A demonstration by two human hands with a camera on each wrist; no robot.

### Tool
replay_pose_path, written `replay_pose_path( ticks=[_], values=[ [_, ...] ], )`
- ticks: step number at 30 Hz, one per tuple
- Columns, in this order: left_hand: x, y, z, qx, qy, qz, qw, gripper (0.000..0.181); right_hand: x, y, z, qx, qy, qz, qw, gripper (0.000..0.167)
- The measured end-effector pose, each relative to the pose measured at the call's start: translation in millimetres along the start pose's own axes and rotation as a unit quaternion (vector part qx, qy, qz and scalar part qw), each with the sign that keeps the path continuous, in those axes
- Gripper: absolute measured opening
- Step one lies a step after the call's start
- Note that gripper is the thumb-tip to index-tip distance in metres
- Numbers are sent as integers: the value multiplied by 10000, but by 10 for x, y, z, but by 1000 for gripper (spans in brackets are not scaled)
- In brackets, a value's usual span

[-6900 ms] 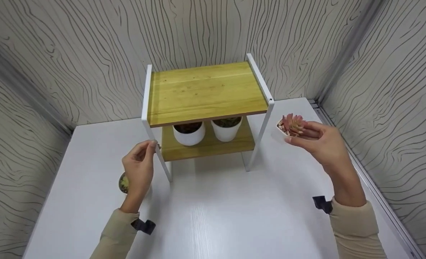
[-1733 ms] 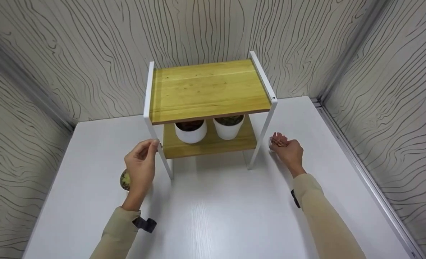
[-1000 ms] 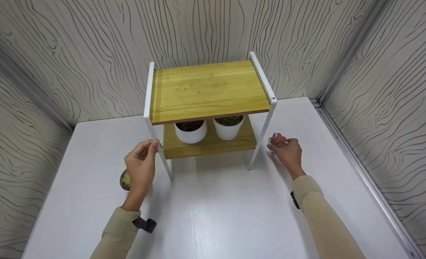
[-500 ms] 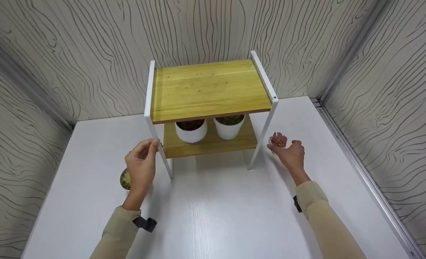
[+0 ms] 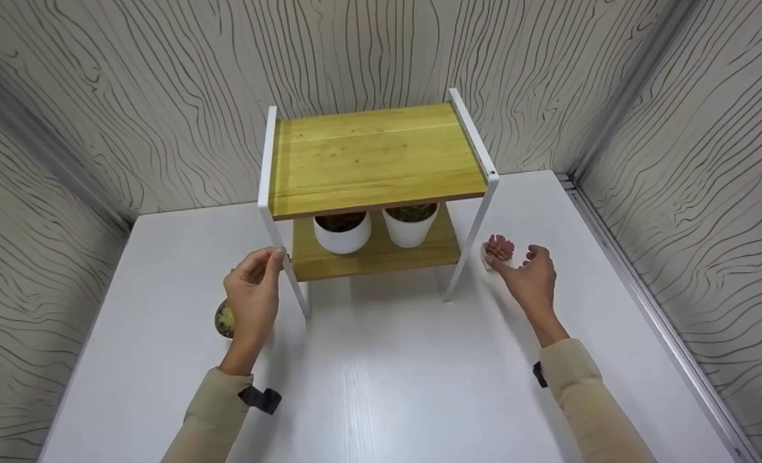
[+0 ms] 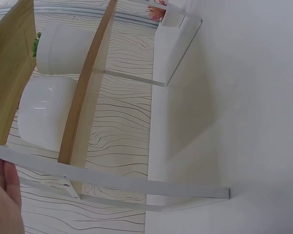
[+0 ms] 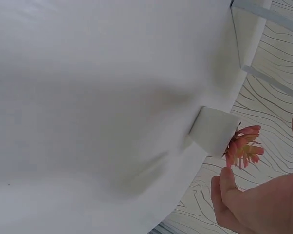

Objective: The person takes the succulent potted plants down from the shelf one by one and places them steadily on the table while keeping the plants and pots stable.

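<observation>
Right of rack, potted succulent upright, long axis vertical; right grip wide, left grip pinching rack.

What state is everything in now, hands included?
Shelf: upright on the table
Left white pot: upright on the lower board
Right white pot: upright on the lower board
Pink succulent: potted, upright on the table
Yellow-green plant: partly hidden, tilt unclear
Left hand: pinches the left front leg
Right hand: relaxed beside the pink succulent, contact unclear
</observation>
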State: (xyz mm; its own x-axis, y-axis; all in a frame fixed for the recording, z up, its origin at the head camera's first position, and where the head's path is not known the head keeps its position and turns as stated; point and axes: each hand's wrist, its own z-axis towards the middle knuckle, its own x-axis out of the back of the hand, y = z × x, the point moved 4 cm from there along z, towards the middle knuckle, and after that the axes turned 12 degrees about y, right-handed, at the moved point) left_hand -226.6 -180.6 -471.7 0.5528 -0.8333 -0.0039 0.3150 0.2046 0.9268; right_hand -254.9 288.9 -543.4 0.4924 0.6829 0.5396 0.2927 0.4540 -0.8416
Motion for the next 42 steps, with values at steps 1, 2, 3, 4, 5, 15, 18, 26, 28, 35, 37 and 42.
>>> replay_pose_path(
  ticks=[1,2,3,4,5,15,18,26,28,35,37,42],
  values=[
    [-1,0,-2,13,8,-14,10000,16,14,-15,-16,38,15,44,10000,99],
    [-1,0,-4,21,15,-30,10000,16,30,-28,-30,79,37,84,9999,98],
    [-1,0,-7,21,21,-42,10000,16,46,-40,-44,105,66,133,9998,97],
    [-3,2,-9,14,19,-70,10000,16,61,-55,-58,144,104,179,9997,96],
    [-4,3,-10,8,15,-91,10000,16,78,-68,-73,171,162,212,9995,94],
    [-11,28,-19,-134,36,-168,9998,16,223,-277,-193,435,504,551,9963,77],
    [-13,38,-25,-167,29,-157,9997,16,257,-350,-219,615,523,691,9943,69],
    [-5,38,-42,-77,152,86,9998,16,308,-521,-297,1128,468,940,9881,45],
    [-5,46,-47,-43,194,93,9998,17,320,-567,-324,1259,424,994,9861,41],
    [-5,68,-50,-34,253,-24,9997,15,381,-741,-406,1536,253,1503,9763,30],
    [-2,74,-56,-66,277,-57,9996,14,395,-792,-429,1546,167,1656,9739,30],
    [7,123,-107,-344,413,-36,9985,15,411,-886,-469,1526,-34,1900,9698,30]
  ],
)
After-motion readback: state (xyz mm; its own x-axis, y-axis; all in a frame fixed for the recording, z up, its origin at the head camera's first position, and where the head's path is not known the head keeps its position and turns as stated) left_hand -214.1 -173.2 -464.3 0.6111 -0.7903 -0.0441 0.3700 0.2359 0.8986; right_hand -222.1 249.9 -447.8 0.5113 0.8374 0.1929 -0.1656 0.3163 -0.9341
